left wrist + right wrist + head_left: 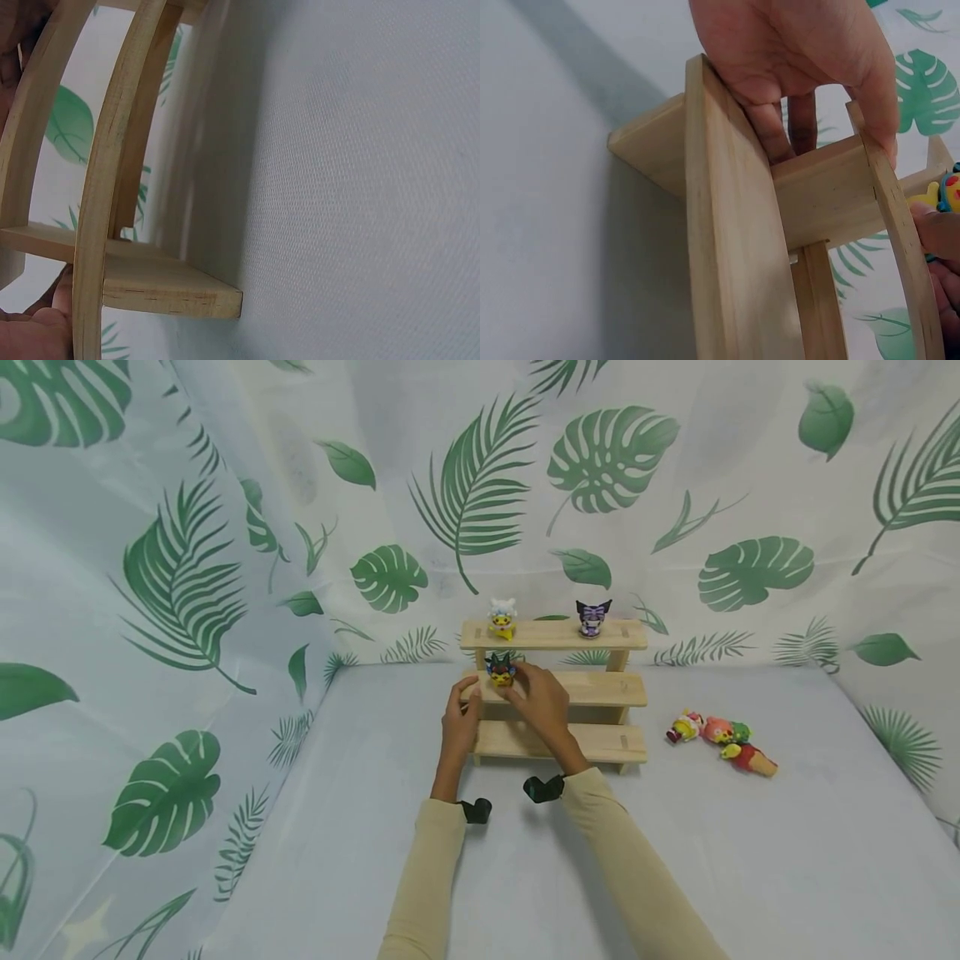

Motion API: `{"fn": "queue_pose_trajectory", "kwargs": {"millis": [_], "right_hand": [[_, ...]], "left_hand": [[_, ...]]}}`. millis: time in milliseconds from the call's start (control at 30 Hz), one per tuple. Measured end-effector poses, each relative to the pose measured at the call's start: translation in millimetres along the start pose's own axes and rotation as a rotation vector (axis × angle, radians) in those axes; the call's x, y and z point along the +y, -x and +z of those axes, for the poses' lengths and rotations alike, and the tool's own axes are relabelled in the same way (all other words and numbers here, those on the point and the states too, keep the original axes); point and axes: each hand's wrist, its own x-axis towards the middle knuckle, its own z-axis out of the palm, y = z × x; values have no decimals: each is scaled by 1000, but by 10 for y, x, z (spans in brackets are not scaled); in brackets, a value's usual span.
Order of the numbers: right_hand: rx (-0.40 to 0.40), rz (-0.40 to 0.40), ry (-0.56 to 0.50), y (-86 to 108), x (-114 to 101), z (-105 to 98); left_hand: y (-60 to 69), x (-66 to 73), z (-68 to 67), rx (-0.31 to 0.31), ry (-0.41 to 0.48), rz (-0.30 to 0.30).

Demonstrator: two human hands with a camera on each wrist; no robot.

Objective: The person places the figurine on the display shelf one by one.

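Observation:
A small yellow figurine with a dark, pointed hood (500, 670) is at the left end of the middle tier of a wooden three-tier display stand (600, 688). My right hand (543, 697) pinches it from the right; in the right wrist view, thumb and fingers are at the figurine (952, 191). My left hand (460, 722) grips the stand's left end, thumb against the middle tier and fingers around the side support. On the top tier stand a white-capped yellow figurine (502, 620) at left and a purple-and-black figurine (592, 618) at right.
Several colourful figurines, including a red-and-yellow one (750, 759) and a pink one (717, 730), lie on the white cloth surface (750, 860) right of the stand. A leaf-printed curtain (480, 510) hangs behind and along the left.

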Motion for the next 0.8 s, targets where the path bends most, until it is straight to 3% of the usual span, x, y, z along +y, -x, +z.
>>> {"fn": "queue_pose_trajectory", "kwargs": {"millis": [333, 667, 800], "right_hand": [[24, -9, -127, 188, 81, -142], [272, -75, -289, 583, 361, -302], [347, -24, -299, 782, 567, -396]], "left_hand": [[15, -8, 25, 10, -16, -7], [39, 2, 16, 30, -24, -16], [27, 6, 15, 17, -8, -11]]}}
